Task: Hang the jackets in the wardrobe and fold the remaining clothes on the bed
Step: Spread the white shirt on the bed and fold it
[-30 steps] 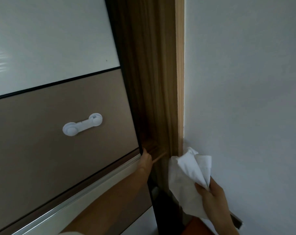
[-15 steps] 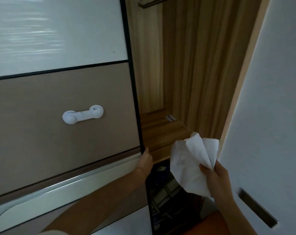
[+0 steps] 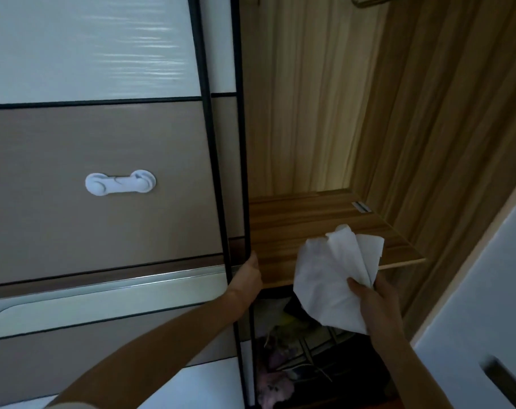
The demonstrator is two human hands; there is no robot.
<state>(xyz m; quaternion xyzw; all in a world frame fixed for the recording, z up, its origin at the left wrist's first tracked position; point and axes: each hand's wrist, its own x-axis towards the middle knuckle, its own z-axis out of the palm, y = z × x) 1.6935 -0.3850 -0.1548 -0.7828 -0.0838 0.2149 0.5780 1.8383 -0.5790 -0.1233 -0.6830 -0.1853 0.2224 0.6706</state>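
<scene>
The wardrobe stands open on its right side, showing a wooden shelf (image 3: pixel 310 225) and wood-grain inner walls. My left hand (image 3: pixel 246 276) grips the dark edge of the sliding door (image 3: pixel 103 178), which is pushed left. My right hand (image 3: pixel 375 302) holds a crumpled white cloth (image 3: pixel 333 278) in front of the shelf's front edge. A metal hanging rail (image 3: pixel 366 1) shows only partly at the top. No jackets or bed are in view.
A white child-lock handle (image 3: pixel 119 183) sits on the door's brown panel. Below the shelf a dark compartment holds jumbled clothes and a storage organiser (image 3: pixel 292 355). A white wall or door panel (image 3: pixel 487 290) with a dark recessed handle (image 3: pixel 504 379) closes the right side.
The sliding door has moved left under my left hand, and the wardrobe interior with its shelf has come into view. My right hand keeps its hold on the white cloth.
</scene>
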